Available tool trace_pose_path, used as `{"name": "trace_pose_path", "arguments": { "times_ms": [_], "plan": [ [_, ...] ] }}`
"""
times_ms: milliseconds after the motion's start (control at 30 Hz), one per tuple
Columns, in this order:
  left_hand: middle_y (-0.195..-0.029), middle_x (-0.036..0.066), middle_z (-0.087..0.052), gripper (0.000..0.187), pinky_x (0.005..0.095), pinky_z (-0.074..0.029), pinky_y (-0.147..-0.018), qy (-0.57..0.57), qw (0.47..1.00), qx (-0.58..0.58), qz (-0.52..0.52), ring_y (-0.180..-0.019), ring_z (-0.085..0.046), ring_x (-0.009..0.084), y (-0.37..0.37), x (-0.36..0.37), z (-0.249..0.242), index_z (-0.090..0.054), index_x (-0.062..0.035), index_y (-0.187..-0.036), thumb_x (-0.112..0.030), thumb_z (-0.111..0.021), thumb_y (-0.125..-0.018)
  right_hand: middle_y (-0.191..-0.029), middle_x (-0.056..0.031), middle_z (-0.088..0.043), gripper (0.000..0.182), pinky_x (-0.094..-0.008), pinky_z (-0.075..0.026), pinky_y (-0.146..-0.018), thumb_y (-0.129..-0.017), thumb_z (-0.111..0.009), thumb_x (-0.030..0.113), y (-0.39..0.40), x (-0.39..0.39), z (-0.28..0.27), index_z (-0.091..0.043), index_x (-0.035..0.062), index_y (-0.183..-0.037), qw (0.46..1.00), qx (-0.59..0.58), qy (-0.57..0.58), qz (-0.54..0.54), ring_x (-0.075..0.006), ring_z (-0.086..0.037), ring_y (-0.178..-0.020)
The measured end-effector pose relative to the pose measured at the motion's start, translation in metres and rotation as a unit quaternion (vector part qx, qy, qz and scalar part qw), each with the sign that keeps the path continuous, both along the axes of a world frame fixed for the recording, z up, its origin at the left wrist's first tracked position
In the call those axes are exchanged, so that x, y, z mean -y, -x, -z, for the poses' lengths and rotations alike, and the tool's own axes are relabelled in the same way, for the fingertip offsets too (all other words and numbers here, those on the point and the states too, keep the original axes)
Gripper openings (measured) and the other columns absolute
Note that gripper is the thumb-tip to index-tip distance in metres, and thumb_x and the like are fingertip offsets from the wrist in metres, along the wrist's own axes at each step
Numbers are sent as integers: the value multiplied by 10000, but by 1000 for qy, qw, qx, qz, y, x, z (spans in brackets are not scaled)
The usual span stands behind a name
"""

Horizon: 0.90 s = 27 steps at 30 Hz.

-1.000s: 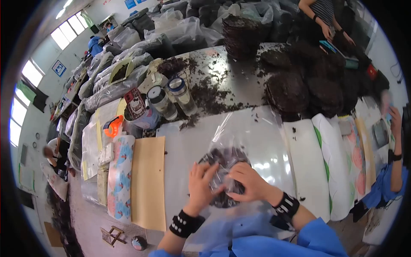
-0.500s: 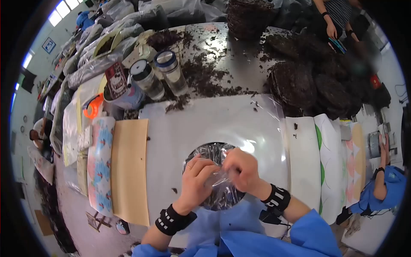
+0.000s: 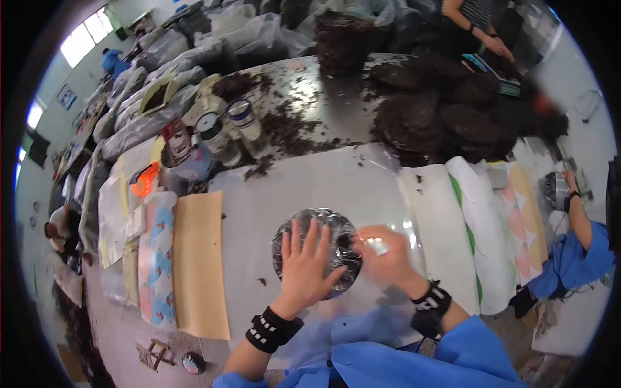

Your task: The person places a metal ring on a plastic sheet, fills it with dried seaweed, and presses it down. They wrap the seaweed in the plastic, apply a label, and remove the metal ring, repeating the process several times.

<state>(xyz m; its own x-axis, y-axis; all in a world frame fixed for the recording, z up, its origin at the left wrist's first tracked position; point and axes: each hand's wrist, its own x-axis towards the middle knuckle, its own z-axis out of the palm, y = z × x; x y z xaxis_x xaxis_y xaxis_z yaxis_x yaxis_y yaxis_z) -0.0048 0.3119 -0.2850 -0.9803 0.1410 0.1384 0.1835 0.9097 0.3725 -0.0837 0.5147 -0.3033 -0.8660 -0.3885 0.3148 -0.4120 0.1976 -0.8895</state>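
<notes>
A dark round cake wrapped in shiny clear film (image 3: 333,224) lies in front of me on a smooth pale mat (image 3: 310,184). Its film looks creased, with glints of light on it. My left hand (image 3: 304,268) rests flat on top of the cake, fingers spread, covering its middle. At the right edge of the cake is my right hand (image 3: 391,258), smeared by motion. Its fingers seem bent towards the rim, but whether they grip any film cannot be made out. Both wrists wear black bands.
Stacked dark round cakes (image 3: 411,126) and loose dark crumbs (image 3: 297,126) cover the table's far side. Two lidded jars (image 3: 220,139) and an orange tape dispenser (image 3: 144,180) stand at left. Patterned sheets (image 3: 157,258) flank the mat. Co-workers' hands (image 3: 497,46) show at far and right.
My left hand has gone from pinching gathered film to lying flat on the cake. My right hand has shifted right, off the cake's middle to its edge. The gathered film now lies down.
</notes>
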Motion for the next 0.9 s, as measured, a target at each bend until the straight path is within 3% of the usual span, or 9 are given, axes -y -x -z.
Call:
{"name": "trace_pose_path", "arguments": {
  "times_ms": [67,167,267,367,500,533,600,667,900],
  "plan": [
    [-1590,244,-277,843,588,-93,-1196,12,1000,-4,-6,-1494,-118,491,-1,1,1,-377,12,-1504,-445,-672,-860,-1120,-137,-670,303,-393,-496,-928,-836,-765,130,19,-95,3,-640,22,-1090,956,-93,-138,242,-304,-637,-1056],
    [-1591,250,-274,818,580,-80,-1200,26,999,-9,21,-1496,-115,487,2,-2,-2,-366,13,-1508,-394,-662,-864,-1007,-264,-660,519,-483,-464,-892,-958,-618,454,44,-305,44,-609,-47,-1092,742,-121,-419,510,-432,-601,-1039],
    [-1592,250,-272,818,583,-77,-1198,43,998,-5,47,-1498,-111,486,1,2,-1,-342,15,-1516,-354,-659,-859,-905,-301,-669,721,-520,-484,-845,-949,-509,634,21,-447,93,-666,-68,-896,645,114,-598,461,-451,-626,-974],
    [-1596,246,-264,829,587,-75,-1196,52,997,-5,53,-1499,-106,485,7,4,-1,-318,20,-1522,-338,-657,-855,-888,-313,-667,862,-551,-503,-827,-899,-474,733,-17,-281,23,-686,-92,-766,768,181,-449,419,-465,-637,-942],
    [-1594,256,-253,831,591,-72,-1194,55,997,9,59,-1494,-97,495,4,3,0,-308,32,-1522,-361,-637,-868,-1144,-288,-650,547,-496,-499,-951,-932,-616,416,-76,-153,-4,-606,-77,-1169,838,276,-427,198,-431,-631,-1080],
    [-1586,273,-256,824,593,-69,-1193,48,998,8,51,-1487,-98,511,4,4,2,-312,38,-1519,-386,-618,-881,-1144,-288,-650,547,-496,-499,-951,-932,-616,416,-81,-173,19,-606,-77,-1169,837,278,-423,206,-431,-631,-1080],
    [-1589,270,-250,836,592,-66,-1193,48,997,7,58,-1490,-92,509,4,6,3,-296,35,-1526,-376,-621,-875,-1170,-198,-680,372,-489,-505,-957,-908,-663,208,-102,-242,84,-626,-14,-1203,817,-142,-309,466,-407,-635,-1102],
    [-1590,269,-250,848,595,-66,-1191,55,997,18,52,-1492,-89,505,6,5,2,-291,39,-1526,-374,-626,-866,-1130,-147,-707,274,-464,-516,-952,-876,-675,87,-129,-294,58,-681,36,-1146,713,-184,-462,496,-366,-649,-1106],
    [-1587,265,-266,855,597,-74,-1189,49,998,15,45,-1493,-100,502,7,1,-2,-290,47,-1523,-361,-633,-855,-927,-151,-728,119,-391,-556,-828,-859,-707,93,-132,-314,64,-747,38,-957,763,-175,-299,546,-308,-715,-914]
  ]
}}
